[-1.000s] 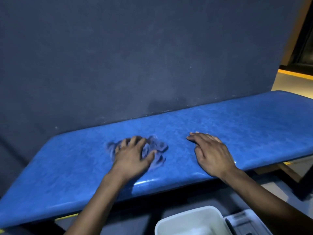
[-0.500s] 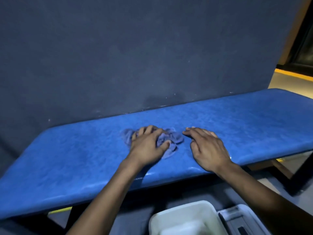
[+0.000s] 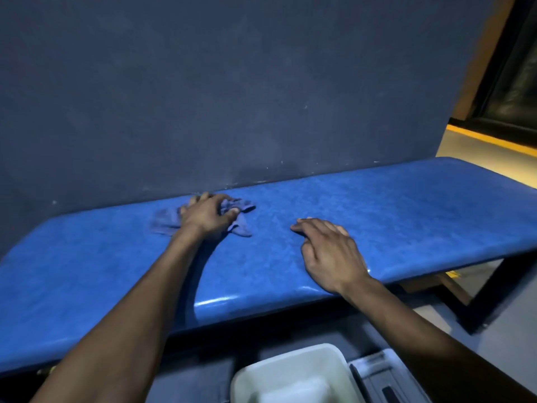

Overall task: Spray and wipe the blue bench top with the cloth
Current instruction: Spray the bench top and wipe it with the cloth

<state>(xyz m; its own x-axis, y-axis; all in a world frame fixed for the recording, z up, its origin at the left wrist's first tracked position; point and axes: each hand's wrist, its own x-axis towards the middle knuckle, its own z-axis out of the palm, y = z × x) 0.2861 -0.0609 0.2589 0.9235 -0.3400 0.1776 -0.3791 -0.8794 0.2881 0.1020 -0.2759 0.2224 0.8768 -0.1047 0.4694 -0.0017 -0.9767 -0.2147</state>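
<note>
The blue padded bench top (image 3: 392,216) runs left to right against a dark wall. A crumpled blue cloth (image 3: 165,221) lies on it near the back edge. My left hand (image 3: 207,215) lies on top of the cloth, fingers curled into its folds and pressing it down onto the bench. My right hand (image 3: 331,253) rests palm down on the bench to the right of the cloth, fingers spread and relaxed, holding nothing. No spray bottle shows.
A dark blue wall (image 3: 232,97) stands right behind the bench. Below the front edge sits a white plastic tub (image 3: 290,373) beside a grey box (image 3: 377,376). A black bench leg (image 3: 494,289) and a yellow floor line (image 3: 494,139) are at the right.
My left hand has pushed the cloth away from me, from the middle of the bench to its back edge by the wall. My right hand stays resting on the bench.
</note>
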